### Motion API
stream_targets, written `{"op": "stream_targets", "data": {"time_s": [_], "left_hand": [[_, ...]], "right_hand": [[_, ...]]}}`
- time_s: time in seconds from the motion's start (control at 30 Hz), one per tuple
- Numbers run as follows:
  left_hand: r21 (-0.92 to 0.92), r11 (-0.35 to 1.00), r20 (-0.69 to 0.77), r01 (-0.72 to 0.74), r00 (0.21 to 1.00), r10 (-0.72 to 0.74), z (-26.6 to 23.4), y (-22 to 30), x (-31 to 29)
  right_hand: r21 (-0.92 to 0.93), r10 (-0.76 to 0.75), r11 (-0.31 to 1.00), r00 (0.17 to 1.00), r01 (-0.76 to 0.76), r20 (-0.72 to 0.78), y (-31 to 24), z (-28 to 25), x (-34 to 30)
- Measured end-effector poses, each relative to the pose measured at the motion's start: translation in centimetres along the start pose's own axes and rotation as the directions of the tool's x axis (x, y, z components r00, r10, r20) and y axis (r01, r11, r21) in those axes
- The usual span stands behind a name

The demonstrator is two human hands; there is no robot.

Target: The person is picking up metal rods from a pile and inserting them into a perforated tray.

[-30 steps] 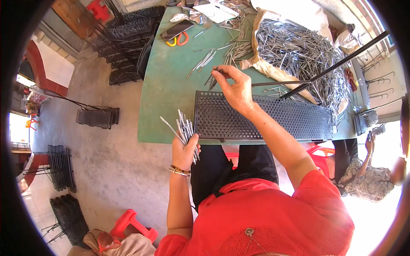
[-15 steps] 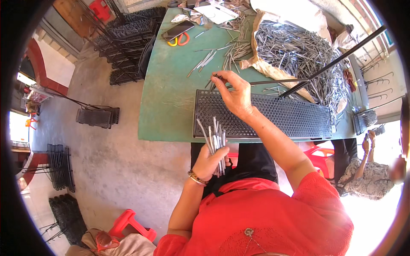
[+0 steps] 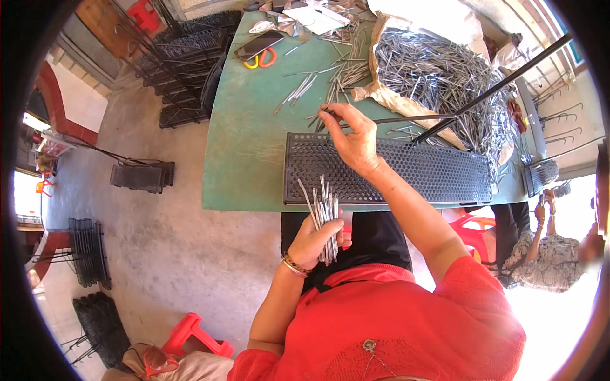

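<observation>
My left hand (image 3: 309, 244) is closed around a bundle of thin silvery metal rods (image 3: 326, 213), held upright just off the table's near edge. Lying along that edge is a black perforated metal rack (image 3: 406, 170) with thin black rods attached. My right hand (image 3: 354, 136) reaches over the rack's far left part, thumb and forefinger pinched together. Something small and dark shows at those fingertips, by the end of a thin black rod (image 3: 413, 119); I cannot make out what it is.
A torn paper sack (image 3: 375, 92) spills a heap of metal rods (image 3: 438, 70) on the green table (image 3: 244, 140). Loose rods, a phone (image 3: 259, 46) and scissors (image 3: 268, 58) lie farther left. Stacked black racks (image 3: 184, 76) stand on the floor. Another person (image 3: 549, 257) sits at right.
The view has shifted slightly. My left hand and its bundle sit a touch farther right; my right hand keeps its pinch at nearly the same spot on the rack.
</observation>
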State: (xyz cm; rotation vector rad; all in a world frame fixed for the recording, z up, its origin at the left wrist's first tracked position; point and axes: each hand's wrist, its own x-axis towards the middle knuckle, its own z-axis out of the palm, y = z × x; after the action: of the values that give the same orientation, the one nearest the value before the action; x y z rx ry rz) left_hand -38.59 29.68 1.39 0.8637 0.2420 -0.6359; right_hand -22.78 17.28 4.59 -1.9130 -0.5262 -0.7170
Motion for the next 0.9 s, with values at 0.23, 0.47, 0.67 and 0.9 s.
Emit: {"op": "stream_targets", "data": {"time_s": [0.23,0.47,0.67,0.9], "left_hand": [[0.01,1.0,-0.001,0.022,1.0,-0.022,-0.3,-0.3,-0.1],[0.021,1.0,0.001,0.017,1.0,-0.017,-0.1,-0.2,-0.1],[0.026,0.999,0.017,0.018,1.0,-0.019,0.0,-0.1,-0.1],[0.064,0.998,0.058,0.025,0.998,-0.029,0.1,0.4,-0.4]], "right_hand": [[0.01,0.039,0.999,0.999,-0.039,0.006,-0.4,0.3,-0.6],[-0.02,-0.031,0.999,0.999,0.031,-0.008,-0.1,0.5,-0.9],[-0.011,-0.033,0.999,0.999,0.033,-0.013,0.4,0.8,-1.2],[0.011,0.023,1.0,0.995,-0.024,0.102,0.0,0.6,-0.5]]}}
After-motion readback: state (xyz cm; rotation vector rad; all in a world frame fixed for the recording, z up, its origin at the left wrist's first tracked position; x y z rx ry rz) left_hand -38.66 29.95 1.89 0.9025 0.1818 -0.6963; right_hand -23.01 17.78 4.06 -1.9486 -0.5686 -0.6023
